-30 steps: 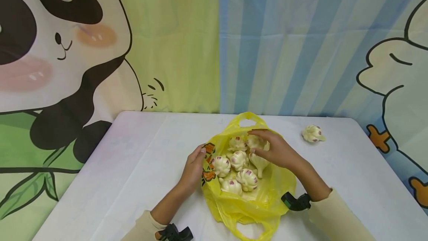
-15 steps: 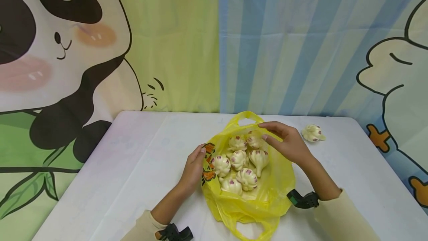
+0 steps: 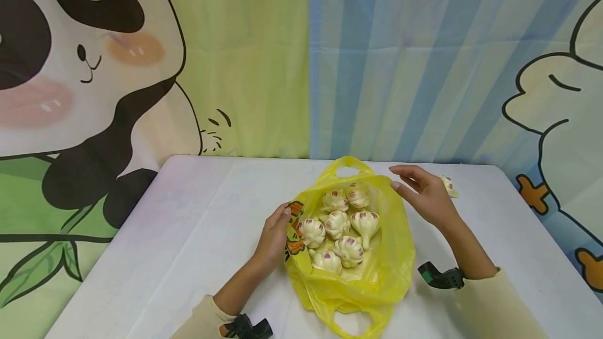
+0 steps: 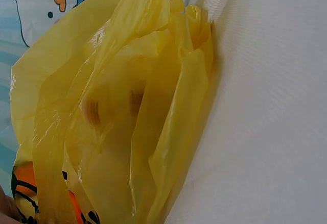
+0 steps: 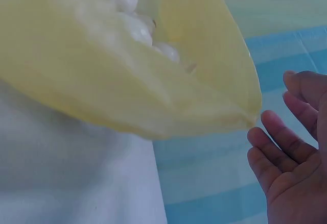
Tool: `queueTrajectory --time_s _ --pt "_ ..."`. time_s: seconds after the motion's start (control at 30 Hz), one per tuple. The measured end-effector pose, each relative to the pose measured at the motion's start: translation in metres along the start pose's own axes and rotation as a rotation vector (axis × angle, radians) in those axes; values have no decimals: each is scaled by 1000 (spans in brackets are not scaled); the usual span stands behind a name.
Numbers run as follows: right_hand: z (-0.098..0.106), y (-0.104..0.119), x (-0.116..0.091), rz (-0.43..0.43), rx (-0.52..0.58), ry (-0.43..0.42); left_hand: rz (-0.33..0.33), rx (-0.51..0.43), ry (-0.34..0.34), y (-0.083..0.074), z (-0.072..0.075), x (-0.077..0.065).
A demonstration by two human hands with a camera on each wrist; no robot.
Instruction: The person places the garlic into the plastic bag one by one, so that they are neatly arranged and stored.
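A yellow plastic bag lies with its mouth spread open on the table. Inside it are several garlic bulbs, pale with purple streaks. My left hand pinches the bag's left rim, thumb over the edge beside an orange print. Past the bag's right rim, my right hand hovers with relaxed fingers and nothing in them. A lone garlic bulb lies behind that hand, partly covered by it. In the right wrist view the fingers are close to the bag's edge; whether they touch it I cannot tell.
The white table has its far edge just behind the bag. A cartoon-printed curtain hangs beyond it. One bag handle points to the back, the other to the front.
My right hand has drawn back out of the bag, moving right past its rim toward the lone garlic bulb. My left hand has stayed on the bag.
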State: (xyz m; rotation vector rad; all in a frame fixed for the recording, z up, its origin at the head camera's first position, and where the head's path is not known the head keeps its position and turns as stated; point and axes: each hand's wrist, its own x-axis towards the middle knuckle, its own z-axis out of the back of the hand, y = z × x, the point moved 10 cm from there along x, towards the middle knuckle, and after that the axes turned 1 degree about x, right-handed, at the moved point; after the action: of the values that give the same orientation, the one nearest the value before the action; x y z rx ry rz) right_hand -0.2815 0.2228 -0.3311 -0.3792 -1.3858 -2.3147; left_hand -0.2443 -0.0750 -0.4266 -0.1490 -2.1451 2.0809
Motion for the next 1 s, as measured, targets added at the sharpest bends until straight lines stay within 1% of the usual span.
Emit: queueTrajectory --time_s 0.13,0.3,0.43,0.5,0.6,0.7,0.83,1.0 --pt "9 -11 -3 -27 -42 -30 -2 -1 4 0 0 0" --pt "27 -17 -7 -32 -47 -112 -5 0 5 0 0 0" --pt "45 -24 -12 -69 -89 -188 -2 6 3 1 1 1" --pt "55 -34 -15 -97 -120 -219 0 8 6 2 1 1" --pt "68 -57 -20 -150 -157 -263 12 16 11 4 0 1" --pt "78 -75 -25 -203 -169 -299 19 23 13 5 0 1" --pt "86 -88 -30 -228 -160 -335 23 22 10 4 0 1" --pt "92 -102 -33 -257 -143 -347 18 17 10 2 0 1"
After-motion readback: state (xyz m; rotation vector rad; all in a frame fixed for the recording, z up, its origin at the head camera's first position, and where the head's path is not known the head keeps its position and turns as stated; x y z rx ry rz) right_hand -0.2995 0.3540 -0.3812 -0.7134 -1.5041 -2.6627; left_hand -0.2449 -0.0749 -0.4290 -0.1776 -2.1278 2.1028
